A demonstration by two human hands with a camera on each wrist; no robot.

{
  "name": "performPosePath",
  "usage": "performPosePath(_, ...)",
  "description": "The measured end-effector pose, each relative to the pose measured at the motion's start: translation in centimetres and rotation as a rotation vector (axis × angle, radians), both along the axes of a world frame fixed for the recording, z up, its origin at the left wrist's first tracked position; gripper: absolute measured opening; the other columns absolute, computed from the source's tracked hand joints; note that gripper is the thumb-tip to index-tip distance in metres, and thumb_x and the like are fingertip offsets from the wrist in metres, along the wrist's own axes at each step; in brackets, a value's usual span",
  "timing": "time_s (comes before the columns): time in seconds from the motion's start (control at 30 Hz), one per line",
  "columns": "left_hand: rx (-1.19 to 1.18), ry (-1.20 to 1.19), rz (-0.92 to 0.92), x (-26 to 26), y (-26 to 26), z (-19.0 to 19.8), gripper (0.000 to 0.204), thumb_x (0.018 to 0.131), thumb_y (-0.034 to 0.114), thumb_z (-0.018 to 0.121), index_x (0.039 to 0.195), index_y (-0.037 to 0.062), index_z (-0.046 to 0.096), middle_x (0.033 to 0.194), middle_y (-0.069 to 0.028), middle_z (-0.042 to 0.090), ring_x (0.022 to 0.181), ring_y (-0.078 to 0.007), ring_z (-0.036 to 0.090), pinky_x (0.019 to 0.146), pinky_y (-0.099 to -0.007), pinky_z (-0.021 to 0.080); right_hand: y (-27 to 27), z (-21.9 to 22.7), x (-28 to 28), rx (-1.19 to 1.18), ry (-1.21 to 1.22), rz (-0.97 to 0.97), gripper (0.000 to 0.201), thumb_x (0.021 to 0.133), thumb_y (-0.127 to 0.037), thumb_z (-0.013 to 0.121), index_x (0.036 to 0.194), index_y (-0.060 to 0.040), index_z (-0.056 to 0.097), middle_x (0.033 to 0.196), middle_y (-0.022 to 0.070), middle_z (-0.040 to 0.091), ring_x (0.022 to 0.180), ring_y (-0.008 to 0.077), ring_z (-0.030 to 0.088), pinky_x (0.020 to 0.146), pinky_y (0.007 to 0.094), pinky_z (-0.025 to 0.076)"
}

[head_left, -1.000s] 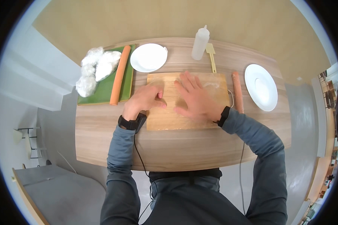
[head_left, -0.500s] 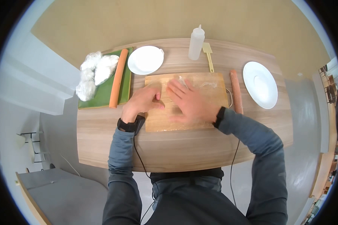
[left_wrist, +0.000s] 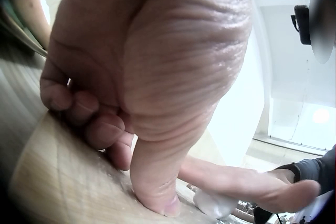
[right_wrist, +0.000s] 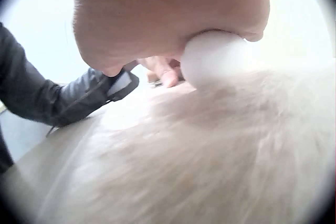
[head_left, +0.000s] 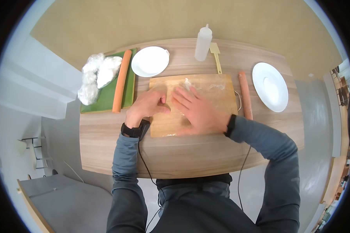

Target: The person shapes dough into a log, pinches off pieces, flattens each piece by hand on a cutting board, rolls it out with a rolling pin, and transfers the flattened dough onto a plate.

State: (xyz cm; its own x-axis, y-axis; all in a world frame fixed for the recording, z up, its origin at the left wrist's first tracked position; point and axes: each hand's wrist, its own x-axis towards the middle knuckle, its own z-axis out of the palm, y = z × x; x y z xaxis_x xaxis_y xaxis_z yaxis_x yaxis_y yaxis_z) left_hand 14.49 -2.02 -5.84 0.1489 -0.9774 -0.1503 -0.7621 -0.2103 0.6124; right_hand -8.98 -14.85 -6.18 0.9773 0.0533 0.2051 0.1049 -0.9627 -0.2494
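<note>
Pale room (head_left: pixel 182 19), wooden board (head_left: pixel 223 97), dough (right_wrist: pixel 214 60) perhaps

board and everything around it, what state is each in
board, flat, film on it
right hand, fingers spread
left hand, fingers curled, on board
ball, under right hand
bottle, upright
spatula, lying flat
bundles, wrapped in plastic
orange rod, lying on tray
pink rod, lying
left plate, face up
right plate, face up

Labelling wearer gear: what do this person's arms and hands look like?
Left hand and right hand: no gloves. Left sleeve and right sleeve: long, wrinkled, blue-grey at the forearms, darker higher up. Black left wristband with a dark, boxy module; black right wristband. A thin dark cable hangs near each forearm.
</note>
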Motion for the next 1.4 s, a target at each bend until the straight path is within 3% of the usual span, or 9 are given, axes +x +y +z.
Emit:
performPosePath(0.17, -0.052, -0.024, -0.03, 0.4, 0.1, -0.7, 0.042, 0.075, 0.024, 0.093, 0.084, 0.0059, 0.056, 0.074, -0.0106, 0.062, 0.072, -0.0297, 0.06, 0.064, -0.0427, 0.043, -0.8, 1.1, -3.3, 0.036, 0.157, 0.082, 0.098, 0.095, -0.065, 0.066, 0.157, 0.0061, 0.041, 0.17, 0.0265, 0.032, 0.162, 0.039, 0.023, 0.128, 0.0646, 0.016)
performPosePath(0.27, -0.034, -0.025, -0.033, 0.0, 0.0, -0.1, 0.042, 0.075, 0.024, 0.092, 0.084, 0.0059, 0.056, 0.074, -0.0108, 0.062, 0.073, -0.0298, 0.06, 0.064, -0.0428, 0.044, -3.3, -0.3, -1.3, -0.005, 0.152, -0.113, 0.098, 0.095, -0.066, 0.066, 0.156, 0.0063, 0.042, 0.171, 0.0255, 0.03, 0.162, 0.0396, 0.021, 0.128, 0.0647, 0.017)
performPosePath(0.47, -0.006, 0.011, -0.013, 0.0, -0.1, 0.1, 0.042, 0.075, 0.024, 0.093, 0.084, 0.0058, 0.055, 0.075, -0.0112, 0.063, 0.074, -0.0298, 0.06, 0.065, -0.0426, 0.043, -0.2, 0.3, 0.8, -0.044, 0.01, -0.031, 0.096, 0.098, -0.065, 0.06, 0.153, 0.011, 0.041, 0.162, 0.0296, 0.04, 0.159, 0.0427, 0.027, 0.127, 0.0651, 0.021)
performPosePath(0.67, -0.075, -0.01, -0.052, 0.5, 0.0, -0.6, 0.043, 0.075, 0.024, 0.093, 0.084, 0.0055, 0.056, 0.075, -0.0116, 0.062, 0.074, -0.0304, 0.059, 0.065, -0.0429, 0.043, -1.3, -0.2, -4.3, -0.003, 0.003, 0.056, 0.056, 0.102, -0.029, 0.068, 0.143, 0.0058, 0.054, 0.152, 0.025, 0.052, 0.153, 0.0412, 0.038, 0.122, 0.0548, 0.037)
performPosePath(0.73, -0.056, -0.02, -0.056, 0.4, 0.0, -0.5, 0.042, 0.075, 0.024, 0.093, 0.084, 0.0055, 0.056, 0.075, -0.0117, 0.062, 0.074, -0.0307, 0.059, 0.065, -0.043, 0.043, -2.2, -0.1, -4.5, 0.337, -0.01, 0.033, 0.042, 0.095, -0.007, 0.073, 0.135, 0.0001, 0.06, 0.141, 0.0196, 0.063, 0.142, 0.0391, 0.054, 0.112, 0.0452, 0.049)
performPosePath(0.93, -0.064, -0.026, -0.06, 0.5, -0.1, -0.7, 0.043, 0.074, 0.025, 0.093, 0.085, 0.0057, 0.057, 0.076, -0.0119, 0.062, 0.074, -0.0315, 0.059, 0.065, -0.0434, 0.043, -0.4, 2.7, -2.2, 0.564, 0.009, -0.195, 0.034, 0.09, -0.001, 0.068, 0.124, -0.0007, 0.061, 0.116, 0.0188, 0.064, 0.104, 0.0357, 0.066, 0.087, 0.0433, 0.055)
performPosePath(1.07, -0.036, -0.025, -0.048, 0.5, -0.1, -0.6, 0.043, 0.074, 0.025, 0.093, 0.085, 0.0058, 0.057, 0.077, -0.012, 0.063, 0.075, -0.0317, 0.06, 0.066, -0.0434, 0.044, -0.4, 2.1, -1.4, 0.49, 0.095, -0.224, 0.039, 0.088, -0.003, 0.067, 0.125, 0.0006, 0.057, 0.114, 0.0195, 0.06, 0.105, 0.0381, 0.062, 0.088, 0.0507, 0.051)
performPosePath(1.23, -0.033, -0.028, -0.051, 0.4, -0.1, -0.3, 0.042, 0.074, 0.025, 0.093, 0.085, 0.0057, 0.057, 0.077, -0.012, 0.064, 0.077, -0.0316, 0.062, 0.067, -0.0434, 0.045, -0.9, 1.1, -0.8, -0.088, -0.015, -0.215, 0.068, 0.089, -0.028, 0.071, 0.144, 0.0067, 0.05, 0.151, 0.0268, 0.047, 0.146, 0.0489, 0.039, 0.12, 0.0626, 0.032)
performPosePath(1.4, -0.046, -0.029, -0.042, 0.2, -0.1, -0.1, 0.044, 0.074, 0.027, 0.093, 0.086, 0.0056, 0.057, 0.078, -0.0111, 0.064, 0.077, -0.0319, 0.062, 0.068, -0.0432, 0.046, -0.4, 0.3, 0.7, -0.038, 0.004, -0.145, 0.088, 0.089, -0.048, 0.073, 0.152, 0.0068, 0.045, 0.164, 0.0268, 0.038, 0.155, 0.0448, 0.031, 0.126, 0.0624, 0.026)
